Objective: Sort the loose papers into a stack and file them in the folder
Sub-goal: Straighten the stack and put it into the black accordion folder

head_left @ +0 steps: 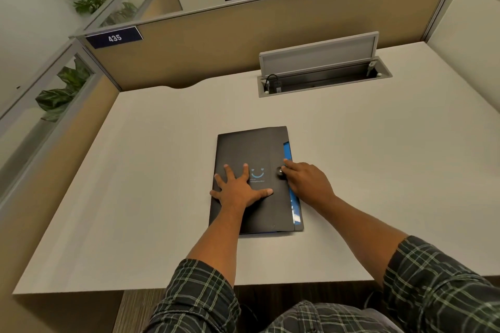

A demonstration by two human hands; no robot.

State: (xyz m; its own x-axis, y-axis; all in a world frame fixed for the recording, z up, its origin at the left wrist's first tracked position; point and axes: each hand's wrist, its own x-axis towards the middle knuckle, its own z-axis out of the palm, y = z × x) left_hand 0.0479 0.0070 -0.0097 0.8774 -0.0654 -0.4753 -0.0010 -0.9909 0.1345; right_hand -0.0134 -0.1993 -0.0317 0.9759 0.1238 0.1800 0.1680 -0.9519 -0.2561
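Black folder (254,178) lies closed under the spread, flat fingers of the left hand (238,189), the right hand (305,181) fingertips at its round clasp (280,171), grip unclear; risk: blue edge just beyond those fingertips may catch if fastened askew.

Left hand (239,189) lies flat, fingers spread wide and straight — arm reaching forward. Right hand (305,180) reaches in beside it, fingers curled at their tips — both forearms bare.
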